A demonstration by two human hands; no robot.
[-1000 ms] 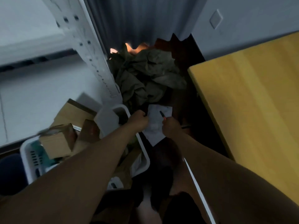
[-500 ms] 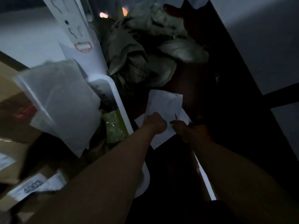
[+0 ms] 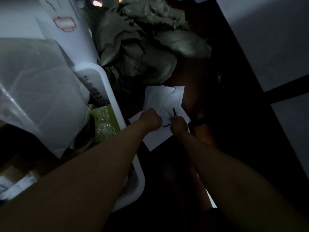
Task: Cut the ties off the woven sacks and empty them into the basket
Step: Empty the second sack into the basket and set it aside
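Dim floor (image 3: 167, 164) below, white sack (image 3: 163, 99) pinned just beyond the fisted left hand (image 3: 151, 120) to steady its neck for the cutter (image 3: 174, 111) gripped in right hand (image 3: 178, 125), basket (image 3: 115, 104) left.

The woven sack (image 3: 163, 104) is white with small dark blue marks, and the basket (image 3: 113, 104) is white too. The crumpled sacks (image 3: 142, 47) behind are grey-green. A packet (image 3: 104, 124) inside the basket is light green.
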